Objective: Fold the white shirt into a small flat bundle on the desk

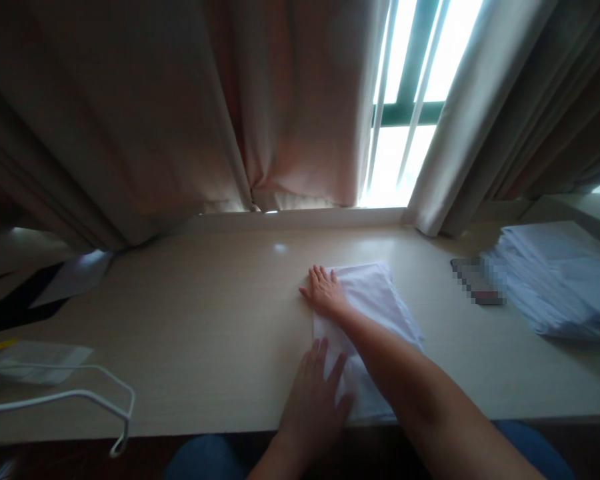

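Left hand [314,393], right hand [325,292] flat | soft white folded cloth [375,300] | smooth table [205,320]

The right hand [325,291] and its forearm cover the middle of the folded white cloth [375,293], the left hand [313,393] hides the cloth's near left corner, a pixelated flat object [475,280] lies unreadable right of both, and the paper stack [555,280] beyond runs off the right edge.

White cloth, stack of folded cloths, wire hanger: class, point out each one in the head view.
white cloth [375,297]: head view, bare upper part beyond the hands.
stack of folded cloths [563,280]: head view, top sheet.
wire hanger [55,397]: head view, lower wire.
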{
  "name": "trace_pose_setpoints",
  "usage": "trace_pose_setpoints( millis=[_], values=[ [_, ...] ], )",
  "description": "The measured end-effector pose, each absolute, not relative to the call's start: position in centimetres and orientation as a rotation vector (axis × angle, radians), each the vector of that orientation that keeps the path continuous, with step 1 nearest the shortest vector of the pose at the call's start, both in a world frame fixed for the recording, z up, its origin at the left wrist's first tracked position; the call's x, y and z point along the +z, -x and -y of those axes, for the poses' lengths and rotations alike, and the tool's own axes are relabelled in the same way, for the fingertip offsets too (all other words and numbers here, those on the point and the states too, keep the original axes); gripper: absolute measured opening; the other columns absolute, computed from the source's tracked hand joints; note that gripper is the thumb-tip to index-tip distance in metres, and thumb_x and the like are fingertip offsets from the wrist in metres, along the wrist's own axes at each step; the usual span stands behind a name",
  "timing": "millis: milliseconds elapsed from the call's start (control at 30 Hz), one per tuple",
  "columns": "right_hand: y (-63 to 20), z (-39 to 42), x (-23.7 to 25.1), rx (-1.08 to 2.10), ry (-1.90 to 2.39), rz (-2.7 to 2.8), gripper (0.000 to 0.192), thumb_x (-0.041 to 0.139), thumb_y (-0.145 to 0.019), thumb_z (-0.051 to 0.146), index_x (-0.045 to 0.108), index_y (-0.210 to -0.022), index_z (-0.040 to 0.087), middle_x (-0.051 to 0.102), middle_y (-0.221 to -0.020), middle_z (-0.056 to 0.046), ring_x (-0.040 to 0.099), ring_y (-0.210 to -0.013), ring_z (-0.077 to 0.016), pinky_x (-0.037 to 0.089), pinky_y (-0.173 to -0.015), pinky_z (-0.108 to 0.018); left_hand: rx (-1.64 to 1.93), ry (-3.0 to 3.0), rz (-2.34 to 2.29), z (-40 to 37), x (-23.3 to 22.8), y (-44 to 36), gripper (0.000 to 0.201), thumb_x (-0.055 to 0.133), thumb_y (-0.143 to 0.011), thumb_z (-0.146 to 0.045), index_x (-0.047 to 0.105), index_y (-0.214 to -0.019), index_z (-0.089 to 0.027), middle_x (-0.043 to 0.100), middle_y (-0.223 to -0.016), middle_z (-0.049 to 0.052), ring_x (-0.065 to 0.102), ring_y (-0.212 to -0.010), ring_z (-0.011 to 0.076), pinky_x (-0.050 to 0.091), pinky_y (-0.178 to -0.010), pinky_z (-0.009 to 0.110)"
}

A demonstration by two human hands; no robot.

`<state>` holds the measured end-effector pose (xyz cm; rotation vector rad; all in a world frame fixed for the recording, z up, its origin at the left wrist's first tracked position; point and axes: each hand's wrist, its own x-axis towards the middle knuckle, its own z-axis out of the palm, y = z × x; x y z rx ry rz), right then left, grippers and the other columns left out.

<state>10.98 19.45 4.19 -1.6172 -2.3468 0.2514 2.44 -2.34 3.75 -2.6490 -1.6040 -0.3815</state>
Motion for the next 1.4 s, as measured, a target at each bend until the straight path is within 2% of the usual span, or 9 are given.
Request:
trace_pose_setpoints(
  millis=[133, 467, 767, 1000, 1100, 1200, 1267, 1300, 1400],
  values=[
    [-13.1, -17.9, 4.0, 0.156, 1.555, 2.369, 0.074, 0.018, -0.095, 0.064, 0.026, -0.151, 0.016, 0.021, -0.157, -0.010, 0.010, -0.146, -0.0267, -0.003, -0.115, -0.050, -0.383, 2.643, 1.602, 2.3, 3.8, -2.4, 0.069, 0.046, -0.089, -0.050, 0.023, -0.150, -0.028, 0.014, -0.160, 0.011, 0.016, -0.146, 0.0325, 0.032, -0.112, 0.054],
    [-26.8, -19.1, 5.1, 0.229, 1.899, 2.409, 0.068, 0.022, -0.095, 0.064, 0.028, -0.150, 0.024, 0.021, -0.158, -0.009, 0.012, -0.145, -0.0282, 0.003, -0.114, -0.050, -0.414, 2.616, 1.566, 2.3, 3.7, -2.5, 0.065, 0.048, -0.089, -0.048, 0.031, -0.148, -0.028, 0.021, -0.158, 0.008, 0.020, -0.145, 0.0312, 0.032, -0.113, 0.050],
    [-27.2, -20.2, 4.4, 0.212, 1.847, 2.368, 0.063, 0.020, -0.096, 0.062, 0.028, -0.150, 0.029, 0.022, -0.158, -0.004, 0.014, -0.145, -0.0243, 0.004, -0.115, -0.047, -0.373, 2.615, 1.553, 2.1, 4.1, -2.7, 0.063, 0.048, -0.089, -0.046, 0.033, -0.147, -0.027, 0.020, -0.159, 0.008, 0.017, -0.146, 0.0295, 0.030, -0.114, 0.049],
    [-26.2, -18.3, 6.3, 0.048, 1.830, 2.300, 0.068, 0.024, -0.097, 0.058, 0.025, -0.151, 0.017, 0.022, -0.157, -0.010, 0.010, -0.146, -0.0244, -0.003, -0.116, -0.047, -0.411, 2.568, 1.514, 2.3, 3.5, -1.6, 0.061, 0.049, -0.088, -0.046, 0.036, -0.145, -0.030, 0.028, -0.156, 0.007, 0.025, -0.144, 0.0278, 0.033, -0.112, 0.048],
    [-25.5, -16.4, 6.8, -0.011, 1.767, 2.260, 0.075, 0.027, -0.096, 0.059, 0.022, -0.151, 0.010, 0.016, -0.158, -0.014, 0.006, -0.146, -0.0260, -0.001, -0.116, -0.045, -0.345, 2.558, 1.522, 2.1, 4.6, -0.9, 0.055, 0.048, -0.088, -0.049, 0.042, -0.141, -0.033, 0.039, -0.150, 0.007, 0.035, -0.138, 0.0292, 0.035, -0.108, 0.052],
    [-25.1, -14.6, 6.2, 0.070, 1.822, 2.237, 0.077, 0.032, -0.095, 0.056, 0.024, -0.149, 0.002, 0.013, -0.157, -0.020, 0.006, -0.146, -0.0293, 0.006, -0.116, -0.045, -0.245, 2.584, 1.571, 0.3, 7.4, -1.9, 0.041, 0.044, -0.088, -0.054, 0.063, -0.115, -0.029, 0.062, -0.123, 0.010, 0.055, -0.116, 0.0300, 0.040, -0.100, 0.052],
    [-25.3, -13.7, 5.4, 0.151, 1.863, 2.239, 0.075, 0.033, -0.096, 0.053, 0.025, -0.148, 0.000, 0.014, -0.156, -0.022, 0.008, -0.146, -0.0306, 0.009, -0.116, -0.045, -0.219, 2.586, 1.634, -2.2, 9.4, -3.9, 0.042, 0.038, -0.091, -0.053, 0.068, -0.097, -0.023, 0.067, -0.098, 0.011, 0.061, -0.097, 0.0276, 0.044, -0.092, 0.048],
    [-25.4, -13.4, 4.9, 0.185, 1.871, 2.242, 0.074, 0.032, -0.096, 0.052, 0.024, -0.149, 0.001, 0.014, -0.156, -0.022, 0.009, -0.146, -0.0306, 0.010, -0.116, -0.045, -0.242, 2.591, 1.650, -3.7, 10.1, -5.3, 0.044, 0.035, -0.092, -0.051, 0.067, -0.097, -0.022, 0.066, -0.095, 0.011, 0.061, -0.094, 0.0264, 0.044, -0.090, 0.045],
    [-25.9, -12.9, 4.1, 0.241, 1.869, 2.255, 0.070, 0.030, -0.097, 0.048, 0.020, -0.151, 0.005, 0.009, -0.157, -0.018, 0.006, -0.146, -0.0287, 0.011, -0.116, -0.047, -0.339, 2.670, 1.680, -9.1, 10.7, -9.9, 0.047, 0.029, -0.095, -0.047, 0.060, -0.118, -0.019, 0.063, -0.118, 0.012, 0.056, -0.111, 0.0240, 0.039, -0.099, 0.040]
  ],
)
